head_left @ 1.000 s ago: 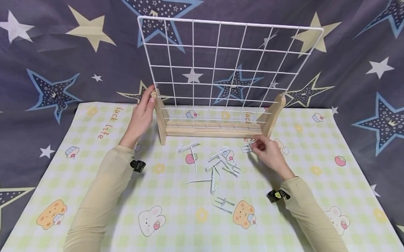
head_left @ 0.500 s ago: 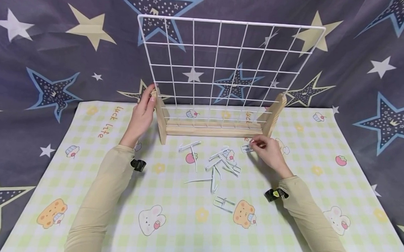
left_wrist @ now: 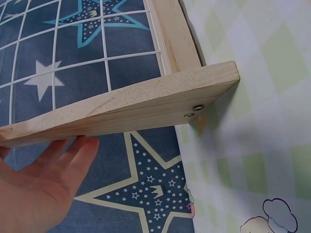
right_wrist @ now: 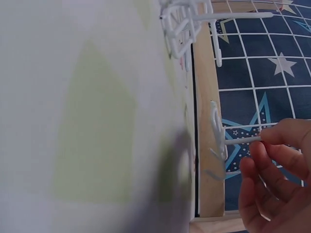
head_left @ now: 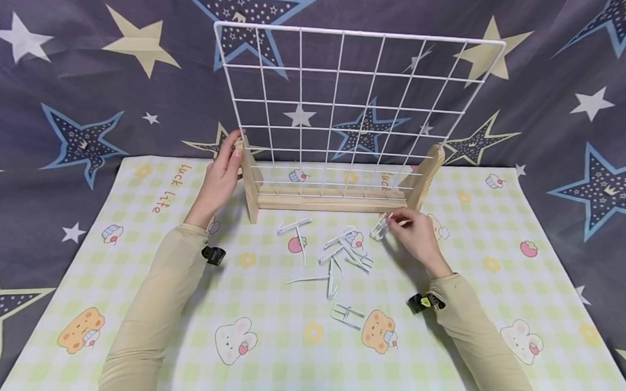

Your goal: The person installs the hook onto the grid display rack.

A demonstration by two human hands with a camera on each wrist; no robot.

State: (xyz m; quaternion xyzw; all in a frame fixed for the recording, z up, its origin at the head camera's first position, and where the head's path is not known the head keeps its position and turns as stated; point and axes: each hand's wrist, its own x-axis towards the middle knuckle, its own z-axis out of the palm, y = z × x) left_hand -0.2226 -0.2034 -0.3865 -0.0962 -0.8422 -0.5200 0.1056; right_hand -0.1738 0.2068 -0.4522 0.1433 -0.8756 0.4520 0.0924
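Held hook [head_left: 378,228]: white wire, in front of the stand [head_left: 330,204], near its right end. Contact with the cloth below cannot be told.

Right hand [head_left: 416,235]: thumb and index pinch the end of the hook's rod, with almost no gap between the tips. Other fingers bent, loosely curled beneath in the right wrist view; they hold nothing visible.

Left hand [head_left: 220,177]: at the upper part of the left post [head_left: 249,184] of the stand. Thumb at the front edge, fingers reaching to the back edge, only gently bent; a light grip round the wood. Thumb mostly out of frame in the left wrist view.

White grid [head_left: 317,104]: upright in the stand, rising well above it, leaning slightly.

Loose hooks [head_left: 336,255]: tangled heap in front of the stand's middle; exact count unclear. Another hook [head_left: 297,227] lies in front of the stand's left half. Single hook [head_left: 347,315]: farthest in front of the stand, apart from the heap.

Checked cloth [head_left: 431,370]: under the stand and hooks. Star-patterned curtain [head_left: 113,93]: behind the stand.
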